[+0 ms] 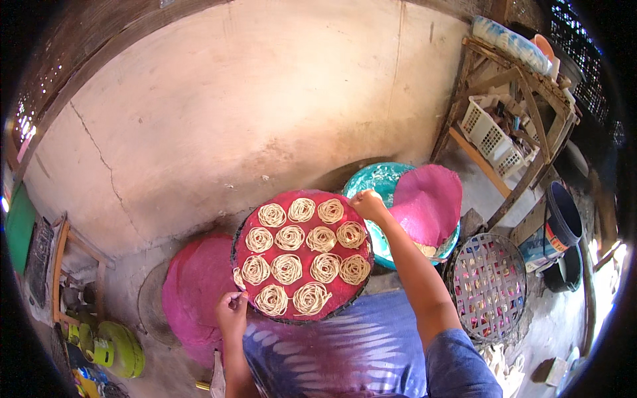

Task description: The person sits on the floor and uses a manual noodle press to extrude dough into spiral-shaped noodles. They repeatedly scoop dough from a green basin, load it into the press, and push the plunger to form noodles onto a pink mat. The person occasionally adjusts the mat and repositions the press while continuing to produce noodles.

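Note:
A round tray (240, 235) with a dark rim and a red cloth lies in front of me, its near edge over my lap. Several coiled rosettes of pale dough strands (289, 237) sit on the cloth in rows. At the near left rim, my left hand (232, 313) is closed in a pinch. A short dough strand (238, 277) hangs over the rim and meets its fingertips. My right hand (369, 204) is closed at the far right rim, apparently gripping the tray; its fingertips are partly hidden.
Behind my right hand stands a turquoise basin (369, 178) with a pink cloth (428, 205) across it. A round woven basket (488, 278) and a dark bucket (564, 212) are at the right, below a wooden rack (524, 86). Pink-covered stack (196, 292) and green gas cylinder (126, 350) are left.

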A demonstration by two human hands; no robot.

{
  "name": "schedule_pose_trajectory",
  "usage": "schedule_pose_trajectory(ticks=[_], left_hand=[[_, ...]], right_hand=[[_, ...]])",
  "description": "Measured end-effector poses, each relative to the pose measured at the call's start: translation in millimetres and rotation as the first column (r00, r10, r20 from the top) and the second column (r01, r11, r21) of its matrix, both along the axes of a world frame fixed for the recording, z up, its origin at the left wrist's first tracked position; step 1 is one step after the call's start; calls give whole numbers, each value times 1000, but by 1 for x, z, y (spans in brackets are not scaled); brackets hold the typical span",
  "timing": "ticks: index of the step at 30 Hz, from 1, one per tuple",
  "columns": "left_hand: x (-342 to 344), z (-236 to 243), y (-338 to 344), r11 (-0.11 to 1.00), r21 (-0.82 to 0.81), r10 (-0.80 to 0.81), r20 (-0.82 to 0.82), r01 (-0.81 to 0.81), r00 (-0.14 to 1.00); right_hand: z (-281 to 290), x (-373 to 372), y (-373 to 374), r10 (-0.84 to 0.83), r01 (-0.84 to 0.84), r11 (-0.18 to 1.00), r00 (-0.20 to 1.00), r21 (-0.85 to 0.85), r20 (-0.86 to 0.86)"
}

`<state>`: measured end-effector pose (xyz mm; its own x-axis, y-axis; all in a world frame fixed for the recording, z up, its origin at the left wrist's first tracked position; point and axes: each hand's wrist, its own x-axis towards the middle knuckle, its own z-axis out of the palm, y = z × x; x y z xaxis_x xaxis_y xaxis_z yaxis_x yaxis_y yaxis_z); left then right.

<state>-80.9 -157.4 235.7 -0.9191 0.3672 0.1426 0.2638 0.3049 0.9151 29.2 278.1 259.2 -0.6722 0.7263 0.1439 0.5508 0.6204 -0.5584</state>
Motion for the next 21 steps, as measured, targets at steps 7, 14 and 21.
schedule_pose_trajectory(ticks=[7,14,21], left_hand=[[12,56,20,951,300,-72,-14,72,997],[54,122,75,831,401,-334,-197,386,922],[170,99,208,644,360,-665,-173,675,727]], right_hand=[[60,18,-31,-34,-27,983,946,-180,-324],[132,161,-27,-196,247,968,865,52,-462],[160,390,1,-522,529,843,764,-94,-379]])
